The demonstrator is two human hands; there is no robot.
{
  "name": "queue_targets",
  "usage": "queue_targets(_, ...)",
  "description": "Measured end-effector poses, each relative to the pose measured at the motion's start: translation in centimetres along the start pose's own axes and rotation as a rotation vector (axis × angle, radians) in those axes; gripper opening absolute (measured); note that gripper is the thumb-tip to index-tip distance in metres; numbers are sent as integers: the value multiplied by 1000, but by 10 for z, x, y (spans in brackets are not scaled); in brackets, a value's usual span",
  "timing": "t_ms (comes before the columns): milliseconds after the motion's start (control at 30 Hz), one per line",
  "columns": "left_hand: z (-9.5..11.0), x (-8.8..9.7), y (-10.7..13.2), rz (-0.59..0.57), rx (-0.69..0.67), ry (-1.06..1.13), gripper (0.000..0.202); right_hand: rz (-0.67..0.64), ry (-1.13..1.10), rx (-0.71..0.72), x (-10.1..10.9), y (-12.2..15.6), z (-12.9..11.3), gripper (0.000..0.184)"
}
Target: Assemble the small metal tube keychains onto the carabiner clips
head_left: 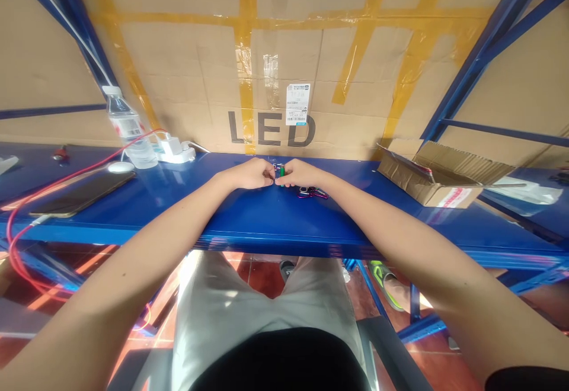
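Observation:
My right hand [303,173] is closed in a pinch on a small green cylinder [281,172], which stands upright between thumb and fingers. Close beside it, my left hand [253,173] has its fingertips pressed together. What they hold is too small to make out; a tiny shiny bit shows near the fingertips. Both hands rest low over the blue shelf [267,216], a short way apart. Just below my right hand lie carabiner-like clips [312,192], pink and dark, partly hidden by the hand.
At left stand a water bottle [133,133] and a white power strip [175,151] with a red cable [89,169], near a phone [84,194]. An open cardboard box [438,175] sits at right. A large carton [186,83] backs the shelf. Another person's foot [386,284] shows below.

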State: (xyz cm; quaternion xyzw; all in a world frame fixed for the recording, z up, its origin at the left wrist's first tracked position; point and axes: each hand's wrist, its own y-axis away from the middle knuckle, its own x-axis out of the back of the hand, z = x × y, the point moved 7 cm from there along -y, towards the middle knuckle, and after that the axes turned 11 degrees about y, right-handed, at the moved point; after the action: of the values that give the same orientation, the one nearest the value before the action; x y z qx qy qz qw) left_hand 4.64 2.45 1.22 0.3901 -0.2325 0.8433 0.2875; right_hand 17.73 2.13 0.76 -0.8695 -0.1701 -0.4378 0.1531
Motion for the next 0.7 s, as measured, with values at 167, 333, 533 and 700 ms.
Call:
queue_targets(167,-4,-1,0,-14,41,-29,22,7,-40,-27,2,4,-2,20)
queue_targets(333,1,-2,-4,56,-89,-75,27,56,-160,-85,14,4,5,15)
queue_targets(533,6,-16,-14,21,-189,-213,21,-5,-444,-148,21,1,28,23)
queue_targets(700,-4,-17,-23,-3,-86,-159,17,-44,-517,-151,21,2,31,29)
